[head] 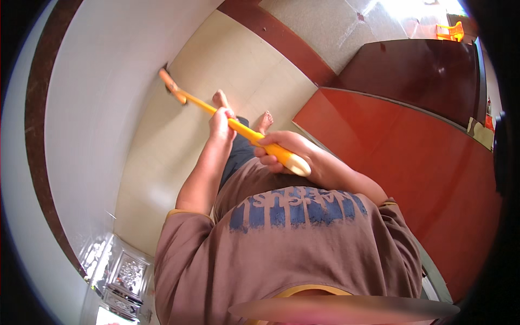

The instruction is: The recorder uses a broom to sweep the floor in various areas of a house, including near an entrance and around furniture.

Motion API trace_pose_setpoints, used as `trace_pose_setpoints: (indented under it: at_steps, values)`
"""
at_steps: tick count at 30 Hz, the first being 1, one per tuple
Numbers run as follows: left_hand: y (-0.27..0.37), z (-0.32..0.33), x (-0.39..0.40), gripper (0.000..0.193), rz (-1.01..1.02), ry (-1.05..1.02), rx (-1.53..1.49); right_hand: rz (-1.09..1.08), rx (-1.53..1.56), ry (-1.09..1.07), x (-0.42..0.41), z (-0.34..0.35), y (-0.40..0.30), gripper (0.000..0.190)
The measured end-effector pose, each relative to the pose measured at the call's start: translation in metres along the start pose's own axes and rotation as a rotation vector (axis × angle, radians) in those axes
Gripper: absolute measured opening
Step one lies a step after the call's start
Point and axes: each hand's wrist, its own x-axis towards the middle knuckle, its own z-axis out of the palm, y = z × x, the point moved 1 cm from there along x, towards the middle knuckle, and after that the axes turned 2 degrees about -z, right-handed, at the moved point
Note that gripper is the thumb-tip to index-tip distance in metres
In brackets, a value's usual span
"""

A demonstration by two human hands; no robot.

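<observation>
A long yellow pole [248,133] with a pale end cap runs slantwise in front of me. Its orange head [172,86], dark along the edge, is at the floor by the foot of the white wall; blur hides whether it is a brush or a squeegee. Around the middle of the pole, my left hand [222,124] is closed. Nearer the capped end, my right hand [280,151] grips the thicker part, with the cap sticking out past it. Both my bare feet [265,122] stand on the beige floor [162,158].
On the left rises a white wall [101,89] with a dark brown band. A red panel [386,162] and a dark maroon panel [410,77] flank my right. Ahead, a reddish-brown floor strip [284,40] borders grey paving. An orange plastic chair [457,31] stands far off.
</observation>
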Motion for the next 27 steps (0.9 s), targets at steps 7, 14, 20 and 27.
trace_pose_setpoints:
  at_steps: [7,14,20,27]
  values:
    - [0.023,0.033,0.074,0.006,-0.273,0.113,0.205,-0.01,0.234,-0.011,0.02,0.009,-0.079,0.021]
    - [0.007,0.183,0.096,0.013,-0.298,-0.108,0.489,-0.515,0.267,0.241,-0.015,0.026,-0.102,0.019]
    - [0.049,0.244,0.082,0.01,-0.217,-0.237,0.768,-0.589,0.147,0.292,0.014,0.065,-0.122,0.022]
    - [0.072,0.231,0.059,0.008,-0.016,-0.139,0.835,-0.563,0.233,0.025,0.005,0.039,-0.107,0.025]
